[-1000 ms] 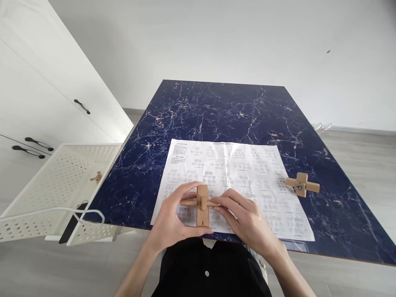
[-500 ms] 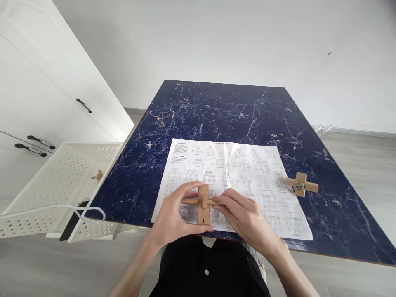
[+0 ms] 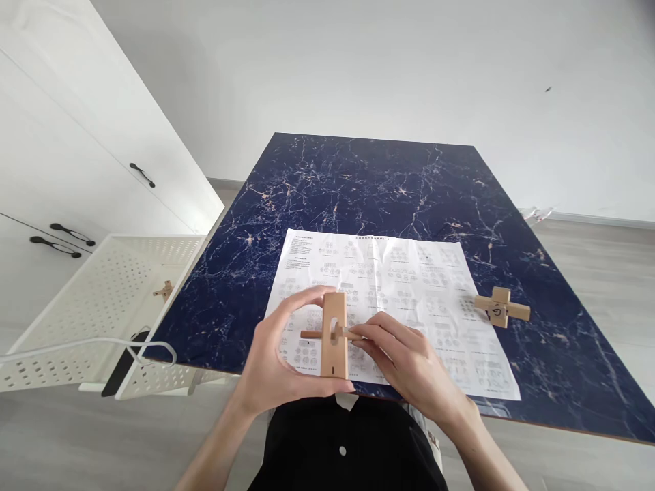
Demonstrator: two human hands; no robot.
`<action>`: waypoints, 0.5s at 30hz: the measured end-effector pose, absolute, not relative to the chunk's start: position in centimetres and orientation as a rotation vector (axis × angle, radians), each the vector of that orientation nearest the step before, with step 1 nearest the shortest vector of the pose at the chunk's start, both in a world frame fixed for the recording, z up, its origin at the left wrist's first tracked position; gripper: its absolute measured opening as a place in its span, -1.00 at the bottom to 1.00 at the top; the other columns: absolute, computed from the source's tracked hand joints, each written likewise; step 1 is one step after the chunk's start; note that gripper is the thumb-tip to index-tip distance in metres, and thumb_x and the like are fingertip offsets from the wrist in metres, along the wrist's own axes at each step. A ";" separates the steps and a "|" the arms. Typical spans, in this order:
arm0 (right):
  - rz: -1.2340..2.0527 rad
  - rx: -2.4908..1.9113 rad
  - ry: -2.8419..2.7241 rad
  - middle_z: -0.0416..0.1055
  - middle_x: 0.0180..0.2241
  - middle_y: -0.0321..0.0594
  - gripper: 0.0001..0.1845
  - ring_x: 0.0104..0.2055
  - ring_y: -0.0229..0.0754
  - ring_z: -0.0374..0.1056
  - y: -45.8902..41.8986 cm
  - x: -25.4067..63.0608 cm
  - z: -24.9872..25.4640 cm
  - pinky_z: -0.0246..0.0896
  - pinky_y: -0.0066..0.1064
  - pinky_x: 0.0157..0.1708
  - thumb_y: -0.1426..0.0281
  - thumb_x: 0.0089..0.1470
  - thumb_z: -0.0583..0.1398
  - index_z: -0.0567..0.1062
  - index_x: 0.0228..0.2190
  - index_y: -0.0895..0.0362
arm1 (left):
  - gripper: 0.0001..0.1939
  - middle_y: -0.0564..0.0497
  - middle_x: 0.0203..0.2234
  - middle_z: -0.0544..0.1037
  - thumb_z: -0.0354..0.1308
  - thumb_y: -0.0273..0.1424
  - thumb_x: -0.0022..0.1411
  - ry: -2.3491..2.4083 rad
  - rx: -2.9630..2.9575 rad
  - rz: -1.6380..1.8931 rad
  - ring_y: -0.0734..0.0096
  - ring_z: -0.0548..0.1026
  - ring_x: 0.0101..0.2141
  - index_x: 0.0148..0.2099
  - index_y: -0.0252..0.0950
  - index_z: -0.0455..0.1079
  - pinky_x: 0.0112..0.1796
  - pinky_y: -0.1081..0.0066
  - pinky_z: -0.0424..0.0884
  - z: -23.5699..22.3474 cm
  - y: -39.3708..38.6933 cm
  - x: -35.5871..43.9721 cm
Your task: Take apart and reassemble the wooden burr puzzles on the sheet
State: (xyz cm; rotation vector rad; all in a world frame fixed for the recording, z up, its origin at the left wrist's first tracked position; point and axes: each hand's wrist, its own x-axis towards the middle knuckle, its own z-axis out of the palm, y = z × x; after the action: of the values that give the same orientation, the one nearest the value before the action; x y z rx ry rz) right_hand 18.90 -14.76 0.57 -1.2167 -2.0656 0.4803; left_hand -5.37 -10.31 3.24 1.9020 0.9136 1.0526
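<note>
My left hand [image 3: 279, 348] is closed on a flat wooden block [image 3: 334, 358], fingers at its far end and thumb at its near end. The block has an oval slot through its middle and a small dark mark near its lower end. A thin wooden stick [image 3: 310, 335] passes crosswise through the slot and sticks out on the left. Between thumb and fingers, my right hand [image 3: 396, 348] pinches the stick's right end, which has a notched, wider part by the slot. Both pieces are held over a printed instruction sheet [image 3: 440, 273].
Right of the sheet lies an assembled wooden cross puzzle [image 3: 500, 308] with a dark mark. The dark blue marbled table [image 3: 368, 184] ends close to my body. At left stand a white perforated basket [image 3: 97, 286] with a wooden piece [image 3: 164, 291] inside, a white cable [image 3: 92, 342] and white cabinets [image 3: 92, 136].
My left hand has pulled the block slightly left and tipped it, so the slot now shows. The stick's notched part sits more to the right of the block's centre.
</note>
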 end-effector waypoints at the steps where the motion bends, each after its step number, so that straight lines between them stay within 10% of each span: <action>1: 0.472 -1.221 -2.062 0.53 -0.20 -0.14 -0.81 -0.35 -0.18 0.52 -14.7 18.9 0.6 0.42 -0.34 -0.42 0.44 0.54 0.13 0.56 0.00 0.14 | 0.04 -0.11 0.30 0.54 0.68 -0.08 -0.02 0.908 1.906 1.114 -0.12 0.53 0.26 0.44 0.01 0.30 0.27 -0.05 0.52 3.5 -10.0 -5.7; 15: 0.516 -1.253 -2.035 0.56 -0.18 -0.10 -0.78 -0.30 -0.13 0.58 -15.1 18.9 0.7 0.48 -0.31 -0.37 0.40 0.56 0.11 0.57 -0.01 0.14 | -0.06 -0.19 0.39 0.39 0.51 0.05 0.19 1.719 2.079 0.598 -0.22 0.25 0.43 0.46 -0.06 0.22 0.32 -0.27 0.38 -0.7 -5.3 -10.5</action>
State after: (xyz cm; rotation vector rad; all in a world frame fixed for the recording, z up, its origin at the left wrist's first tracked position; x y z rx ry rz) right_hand 18.85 -15.14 0.69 -1.2529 -2.0346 0.5161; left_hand -10.50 -5.29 -0.71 2.0785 1.7194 0.5980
